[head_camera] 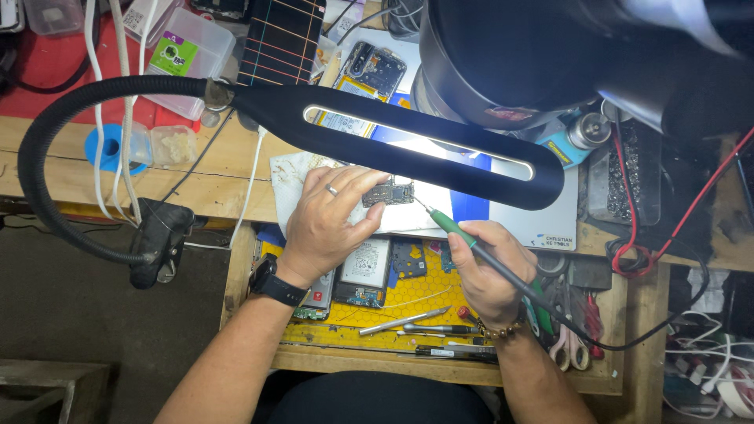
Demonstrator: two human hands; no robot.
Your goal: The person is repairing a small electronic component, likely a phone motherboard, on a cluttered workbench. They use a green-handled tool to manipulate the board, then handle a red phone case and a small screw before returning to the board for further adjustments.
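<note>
My left hand (330, 216), with a ring and a black wristwatch, pinches a small dark circuit board (390, 192) over a pale work mat (510, 220). My right hand (491, 271), wearing a beaded bracelet, grips a green-handled soldering iron (455, 233) like a pen. Its thin tip touches the right edge of the board. A black cable runs from the iron's rear down to the right.
A black gooseneck lamp (408, 133) glows just above the board. A large black microscope head (534, 55) hangs at top right. An open drawer (408, 298) below holds a yellow mat, phone parts, tweezers and scissors. Plastic boxes, a solder spool and cables lie to the left.
</note>
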